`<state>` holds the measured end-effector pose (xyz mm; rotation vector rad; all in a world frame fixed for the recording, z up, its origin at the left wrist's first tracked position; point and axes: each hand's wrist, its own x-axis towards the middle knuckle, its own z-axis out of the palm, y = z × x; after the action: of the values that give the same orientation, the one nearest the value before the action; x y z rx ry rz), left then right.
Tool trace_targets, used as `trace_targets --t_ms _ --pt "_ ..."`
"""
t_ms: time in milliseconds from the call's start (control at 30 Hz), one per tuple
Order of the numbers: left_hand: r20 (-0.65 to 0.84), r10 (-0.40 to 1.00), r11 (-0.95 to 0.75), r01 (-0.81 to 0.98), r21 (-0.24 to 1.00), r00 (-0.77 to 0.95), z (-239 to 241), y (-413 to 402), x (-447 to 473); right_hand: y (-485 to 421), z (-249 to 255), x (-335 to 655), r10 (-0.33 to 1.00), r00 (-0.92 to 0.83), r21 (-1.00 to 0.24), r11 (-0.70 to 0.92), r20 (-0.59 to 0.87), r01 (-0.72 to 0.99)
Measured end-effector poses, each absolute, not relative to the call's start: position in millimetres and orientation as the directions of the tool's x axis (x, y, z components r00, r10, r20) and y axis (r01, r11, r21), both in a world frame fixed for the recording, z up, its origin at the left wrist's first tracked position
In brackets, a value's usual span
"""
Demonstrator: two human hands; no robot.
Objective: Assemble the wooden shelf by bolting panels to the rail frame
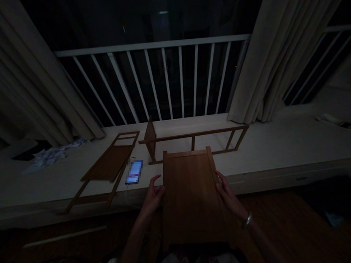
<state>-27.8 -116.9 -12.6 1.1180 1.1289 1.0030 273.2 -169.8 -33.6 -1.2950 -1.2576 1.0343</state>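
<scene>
A brown wooden panel point(192, 190) with raised side rails stands before me, its lower end near my lap. On its left edge rests my left hand point(153, 194), thumb against the wood and index finger curled away from it; the other fingers are partly hidden. My right hand point(227, 192), with a silver bracelet at the wrist, grips the right rail, fingers along its outer side. Behind the panel, a long wooden frame point(193, 142) with an upright board at its left end lies on the ledge. A lit phone point(134, 171) lies left of my left hand.
Another wooden frame with a panel point(108, 161) lies on the pale ledge point(279, 151), its legs over the front edge. Crumpled cloth point(50, 157) is at the far left. A white railing point(179, 48) and curtains point(260, 61) stand behind. The room is dim.
</scene>
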Motion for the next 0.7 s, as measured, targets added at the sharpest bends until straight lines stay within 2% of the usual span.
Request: trace_targets --t_ms 267,567,700 --pt "-0.135 0.988 0.136 -0.016 0.991 0.072 -23 -114 -31 -170 -41 267 0.981 0.157 -0.985 0.087 0.111 0.151" --pt "0.091 0.994 -0.088 0.054 0.995 -0.053 -5 -94 -25 -139 -35 272 0.959 0.176 -0.956 0.181 0.224 0.232" --pt "0.142 0.983 -0.141 0.021 0.99 -0.117 2 -81 -19 -117 -36 269 0.931 0.282 -0.963 0.176 0.23 0.205"
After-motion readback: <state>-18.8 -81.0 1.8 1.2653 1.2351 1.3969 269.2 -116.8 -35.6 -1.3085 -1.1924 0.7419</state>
